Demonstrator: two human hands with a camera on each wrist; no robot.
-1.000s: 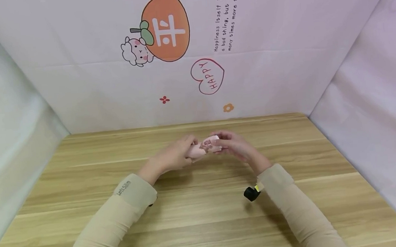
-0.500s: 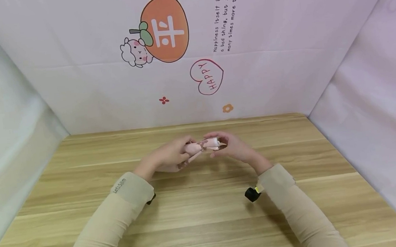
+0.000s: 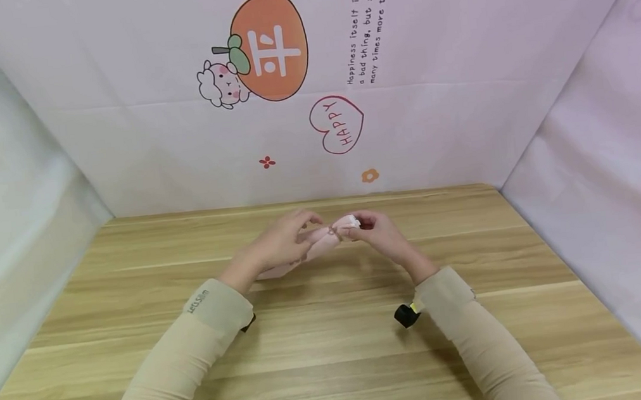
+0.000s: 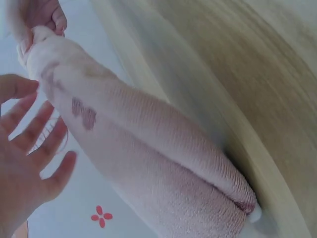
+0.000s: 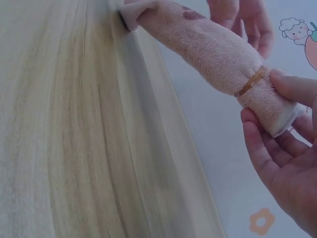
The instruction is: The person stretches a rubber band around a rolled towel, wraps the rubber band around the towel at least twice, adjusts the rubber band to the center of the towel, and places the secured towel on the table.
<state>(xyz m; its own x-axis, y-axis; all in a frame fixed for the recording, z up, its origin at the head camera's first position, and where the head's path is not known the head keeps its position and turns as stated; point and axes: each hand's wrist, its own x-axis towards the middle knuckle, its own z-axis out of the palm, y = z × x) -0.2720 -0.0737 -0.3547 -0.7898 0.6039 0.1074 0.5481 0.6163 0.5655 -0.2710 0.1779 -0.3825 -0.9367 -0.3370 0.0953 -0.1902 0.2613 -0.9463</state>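
A pink terry towel (image 3: 322, 243) with dark reddish-brown printed marks is bunched into a long roll above the table. Near its right end an orange-brown elastic band (image 5: 252, 82) cinches it, as the right wrist view shows. My right hand (image 3: 385, 239) holds that banded end between thumb and fingers. White edges poke out past the fingers there. My left hand (image 4: 27, 153) is beside the towel's middle, its fingers spread and not closed round it. In the left wrist view the towel's long body (image 4: 133, 129) runs down toward the wooden surface, one lengthwise fold showing.
The wood-grain table (image 3: 334, 357) spreads beneath both arms. Behind it rises a white printed cloth wall (image 3: 434, 120), with more white cloth at both sides. A small black wrist camera (image 3: 406, 314) hangs under the right sleeve.
The left hand has gone from gripping the towel to spread fingers beside it. The right hand has shifted from arching around the towel's end to pinching it, and that end is tilted up.
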